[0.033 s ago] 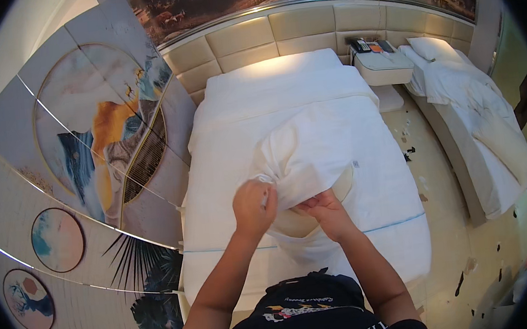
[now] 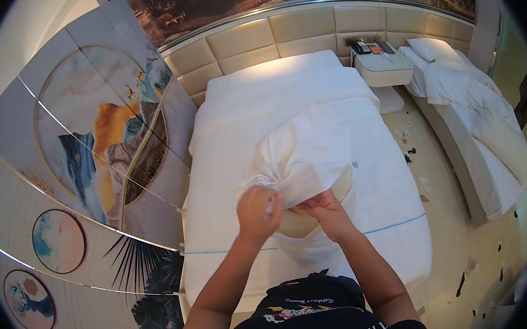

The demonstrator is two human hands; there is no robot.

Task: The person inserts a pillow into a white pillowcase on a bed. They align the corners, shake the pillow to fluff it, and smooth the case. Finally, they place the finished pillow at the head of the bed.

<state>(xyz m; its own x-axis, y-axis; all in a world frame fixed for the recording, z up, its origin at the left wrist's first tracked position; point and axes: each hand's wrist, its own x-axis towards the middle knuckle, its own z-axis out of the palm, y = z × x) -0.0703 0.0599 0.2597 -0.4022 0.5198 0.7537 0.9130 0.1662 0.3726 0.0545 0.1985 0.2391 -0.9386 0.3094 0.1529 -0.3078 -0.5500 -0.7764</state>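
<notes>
White pillowcase (image 2: 294, 152), as I read it: lies bunched over the middle of the near half of the bed (image 2: 224, 152), folds gathering toward its near left corner. A cream layer (image 2: 298, 226), probably a pillow, shows under its near edge and again at its right side.

Left hand (image 2: 259, 212): at the gathered corner, fingers curled in and pinching a bunch of the cloth. Right hand (image 2: 324, 209): at the near edge, fingers close together and reaching left beneath the hem; whether the thumb presses down on them, cannot tell. Judgement: one hand at each side of the edge likely steadies the cloth and lifts it off the cream layer.

Edges: a blue stripe (image 2: 396, 224) crosses the bed just nearer than the hands. The bed's right edge lies well apart from the right hand, leaving sideways room; beyond it runs a strip of floor (image 2: 431, 155), then a second bed (image 2: 470, 103). On the left, a folding screen (image 2: 98, 126) borders the bed. Far end: padded headboard (image 2: 301, 24), with a bedside table (image 2: 385, 73) to its right.
</notes>
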